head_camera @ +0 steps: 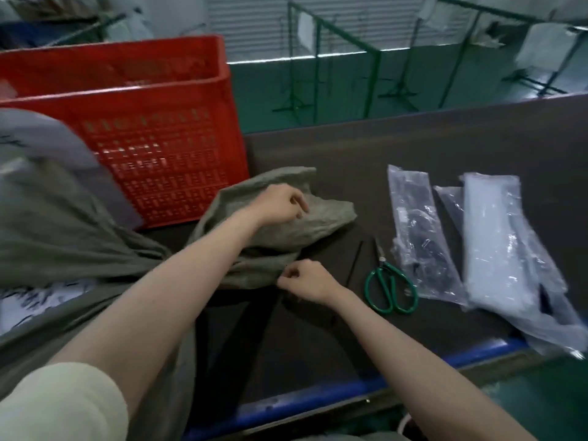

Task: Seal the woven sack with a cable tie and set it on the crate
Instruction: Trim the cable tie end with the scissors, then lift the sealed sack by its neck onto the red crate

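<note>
A grey-green woven sack (63,224) lies on its side at the left, with its loose mouth (321,218) spread on the dark table. My left hand (280,205) presses down on the mouth fabric with fingers curled into it. My right hand (305,281) pinches the near edge of the same fabric. A thin black cable tie (354,261) lies on the table just right of my right hand, apart from it. The red plastic crate (143,135) stands behind the sack at the far left.
Green-handled scissors (389,281) lie beside the cable tie. Two clear plastic bags (420,237) (502,249) of ties lie at the right. The dark table (413,148) has a blue front edge (350,386). Green metal racks (334,58) stand beyond.
</note>
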`<state>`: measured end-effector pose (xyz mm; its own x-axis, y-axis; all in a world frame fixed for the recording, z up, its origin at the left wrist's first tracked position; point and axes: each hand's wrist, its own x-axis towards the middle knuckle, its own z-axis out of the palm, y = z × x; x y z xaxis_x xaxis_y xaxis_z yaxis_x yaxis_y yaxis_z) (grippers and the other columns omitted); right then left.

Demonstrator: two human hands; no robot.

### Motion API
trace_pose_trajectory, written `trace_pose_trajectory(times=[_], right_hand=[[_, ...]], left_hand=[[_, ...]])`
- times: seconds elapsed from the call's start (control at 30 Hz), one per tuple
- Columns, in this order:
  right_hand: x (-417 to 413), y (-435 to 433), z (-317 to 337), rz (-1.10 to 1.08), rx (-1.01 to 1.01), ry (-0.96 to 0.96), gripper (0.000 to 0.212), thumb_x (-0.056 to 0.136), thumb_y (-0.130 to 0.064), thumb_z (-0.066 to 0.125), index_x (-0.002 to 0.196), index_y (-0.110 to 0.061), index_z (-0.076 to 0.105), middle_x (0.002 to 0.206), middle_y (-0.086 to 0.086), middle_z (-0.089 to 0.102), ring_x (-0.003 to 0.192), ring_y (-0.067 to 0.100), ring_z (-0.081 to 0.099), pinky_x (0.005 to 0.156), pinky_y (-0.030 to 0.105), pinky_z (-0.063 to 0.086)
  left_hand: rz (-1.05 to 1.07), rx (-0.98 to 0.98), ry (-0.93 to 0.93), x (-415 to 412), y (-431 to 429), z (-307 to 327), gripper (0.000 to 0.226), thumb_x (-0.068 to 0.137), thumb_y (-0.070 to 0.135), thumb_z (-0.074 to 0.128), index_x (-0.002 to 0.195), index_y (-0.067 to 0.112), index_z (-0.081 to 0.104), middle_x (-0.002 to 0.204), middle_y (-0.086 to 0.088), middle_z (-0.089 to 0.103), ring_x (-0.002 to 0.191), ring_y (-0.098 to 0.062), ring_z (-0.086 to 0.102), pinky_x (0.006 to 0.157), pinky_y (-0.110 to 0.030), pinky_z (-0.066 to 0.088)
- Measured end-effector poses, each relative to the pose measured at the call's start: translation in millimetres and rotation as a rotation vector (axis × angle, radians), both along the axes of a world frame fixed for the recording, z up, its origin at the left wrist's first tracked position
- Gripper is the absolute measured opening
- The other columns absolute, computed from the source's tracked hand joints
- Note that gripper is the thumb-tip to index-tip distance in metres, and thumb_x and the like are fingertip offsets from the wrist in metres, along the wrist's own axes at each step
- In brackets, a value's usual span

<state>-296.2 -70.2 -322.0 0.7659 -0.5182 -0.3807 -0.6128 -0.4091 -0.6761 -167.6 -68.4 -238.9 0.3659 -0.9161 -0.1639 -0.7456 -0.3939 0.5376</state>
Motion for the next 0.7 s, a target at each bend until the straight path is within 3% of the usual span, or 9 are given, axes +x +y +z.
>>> trace_pose_trajectory(times=[0.07,0.13,0.23,0.33,0.4,0.47,0.57,0.63,0.7], right_hand=[[21.0,25.0,6.7,0.167,0.076,0.052,0.043,0.080,-0.054,0.051,0.088,-0.016,0.070,0.096,0.009,0.073,0.077,0.025,0.066,0.077,0.033,0.052],[41.8,48.9,8.3,0.244,0.208,0.131,0.065,0.081,-0.064,0.045,0.109,-0.009,0.065,0.107,0.014,0.071,0.075,0.023,0.062,0.065,0.030,0.049],[69.3,85.6,12.6,0.247,0.421,0.195,0.079,0.081,-0.067,0.041,0.134,-0.009,0.043,0.128,0.016,0.057,0.090,0.025,0.057,0.073,0.032,0.046],[87.8,107.9,22.8,0.054,0.632,0.028,0.066,0.080,-0.050,0.059,0.129,-0.009,0.041,0.121,0.011,0.057,0.094,0.022,0.055,0.078,0.031,0.045],[99.5,114.9,27.6,-0.095,0.690,-0.092,0.035,0.078,-0.028,0.069,0.100,-0.009,0.050,0.092,0.005,0.061,0.080,0.017,0.057,0.064,0.023,0.046],[108.5,119.2,30.3,-0.186,0.623,-0.177,0.021,0.073,-0.014,0.070,0.085,-0.008,0.054,0.077,0.004,0.060,0.066,0.014,0.055,0.049,0.018,0.042],[122.7,122.5,35.2,-0.248,0.523,-0.300,0.022,0.073,-0.012,0.066,0.093,-0.003,0.066,0.085,0.006,0.063,0.082,0.021,0.061,0.066,0.027,0.048],[129.1,119.3,50.6,-0.234,0.421,-0.377,0.009,0.077,-0.016,0.063,0.069,-0.014,0.065,0.077,0.003,0.062,0.079,0.020,0.059,0.073,0.031,0.045],[137.5,110.7,75.9,-0.185,0.299,-0.467,0.022,0.078,-0.020,0.060,0.056,-0.019,0.058,0.074,0.003,0.063,0.078,0.017,0.057,0.072,0.029,0.042]], left_hand=[[0.096,-0.069,-0.019,26.2,25.6,14.8,0.029,0.085,0.004,0.043,0.085,0.021,0.067,0.098,-0.006,0.071,0.081,-0.015,0.063,0.075,-0.028,0.050],[0.156,-0.039,-0.133,53.5,52.4,24.5,0.025,0.083,0.005,0.046,0.095,0.016,0.065,0.105,-0.010,0.068,0.098,-0.024,0.062,0.085,-0.030,0.048],[0.182,0.431,-0.324,86.4,98.1,32.7,0.048,0.084,0.017,0.050,0.130,0.005,0.043,0.136,-0.020,0.049,0.121,-0.034,0.049,0.101,-0.036,0.041],[0.226,0.891,-0.244,111.7,135.7,32.7,0.074,0.085,0.040,0.050,0.146,0.007,0.025,0.150,-0.015,0.033,0.135,-0.031,0.037,0.112,-0.036,0.032],[0.247,0.966,-0.099,119.1,153.6,35.6,0.082,0.076,0.061,0.055,0.139,0.010,0.042,0.136,-0.009,0.051,0.123,-0.027,0.051,0.107,-0.036,0.039],[0.179,0.904,-0.209,122.7,165.7,46.7,0.066,0.080,0.059,0.055,0.124,0.010,0.058,0.123,-0.007,0.060,0.112,-0.025,0.057,0.100,-0.034,0.044],[0.156,0.603,-0.346,128.7,180.3,67.8,0.040,0.090,0.039,0.054,0.113,0.010,0.066,0.123,-0.009,0.063,0.111,-0.025,0.056,0.093,-0.032,0.042],[0.205,0.411,-0.291,135.3,190.7,82.8,0.033,0.091,0.034,0.054,0.111,0.011,0.067,0.122,-0.008,0.064,0.112,-0.025,0.056,0.092,-0.031,0.040],[0.271,0.241,-0.293,143.3,200.4,99.3,0.028,0.092,0.032,0.052,0.108,0.014,0.067,0.119,-0.008,0.065,0.111,-0.025,0.056,0.094,-0.032,0.040]])
